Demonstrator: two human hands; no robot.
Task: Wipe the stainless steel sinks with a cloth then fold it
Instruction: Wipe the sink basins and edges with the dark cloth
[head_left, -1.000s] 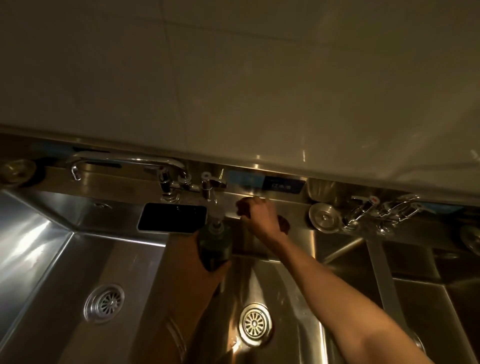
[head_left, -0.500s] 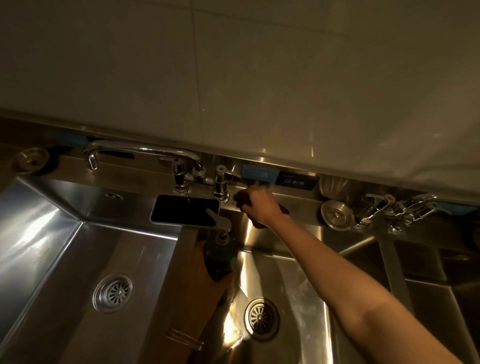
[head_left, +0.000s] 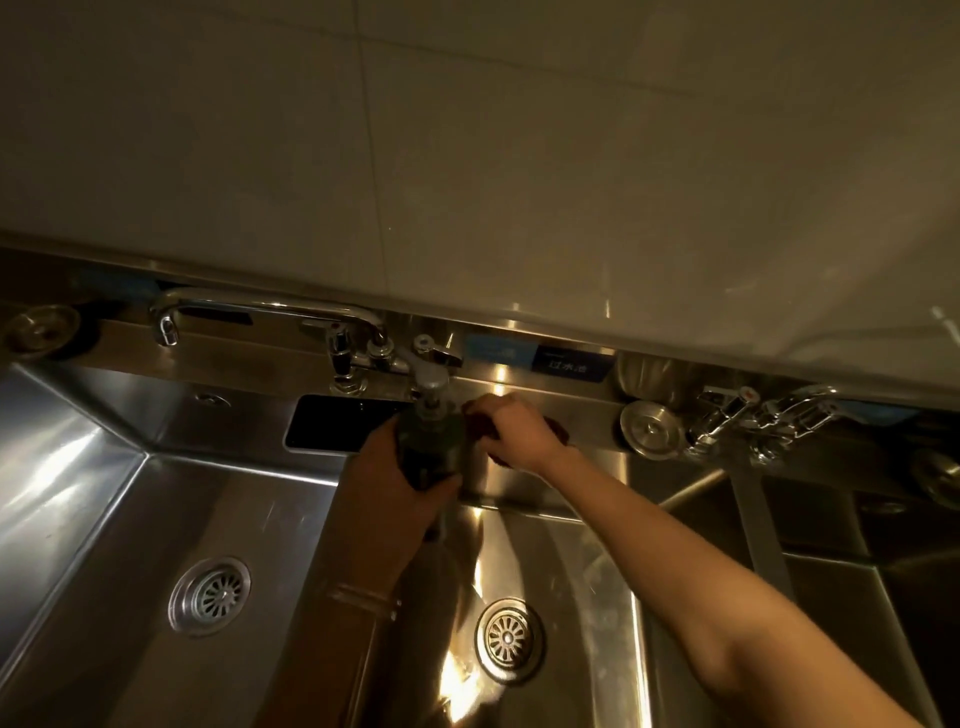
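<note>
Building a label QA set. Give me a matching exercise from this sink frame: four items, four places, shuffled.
Items:
1. pump bottle
2. dark cloth
3. phone
4. loose drain plug

Places:
A. under the right hand on the back ledge
B. flat on the ledge, below the faucet
C. held in the left hand
D. on the ledge, right of both hands

Pairs: 1-C, 2-A, 3-B, 4-D
</note>
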